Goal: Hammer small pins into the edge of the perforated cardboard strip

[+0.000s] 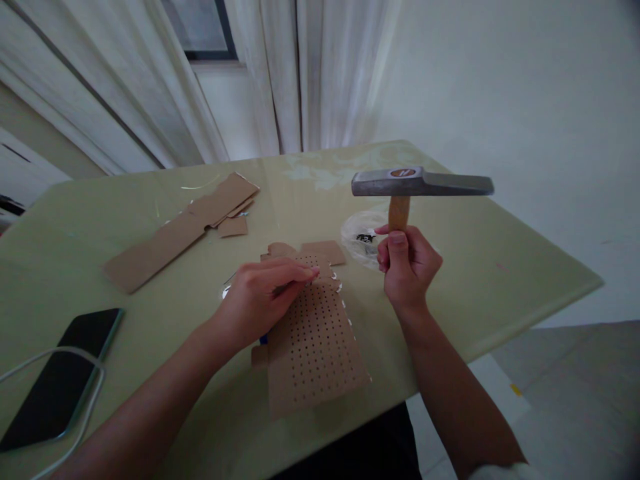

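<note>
**Hammer raised over perforated cardboard**

The right hand is clenched around the wooden handle of a hammer, gripping just under the steel head — a choked-up hold that should tame a head-heavy tool and suit short, light taps. The left hand lies flat, fingers spread loosely, pressing the upper part of a perforated cardboard sheet onto the table. That sheet looks light and thin, stiff enough to lie flat but easily creased — best pinned as it is now. Beyond the hammer sits a clear plastic bag; farther left lie cardboard offcuts, and a phone with a cable.
</note>
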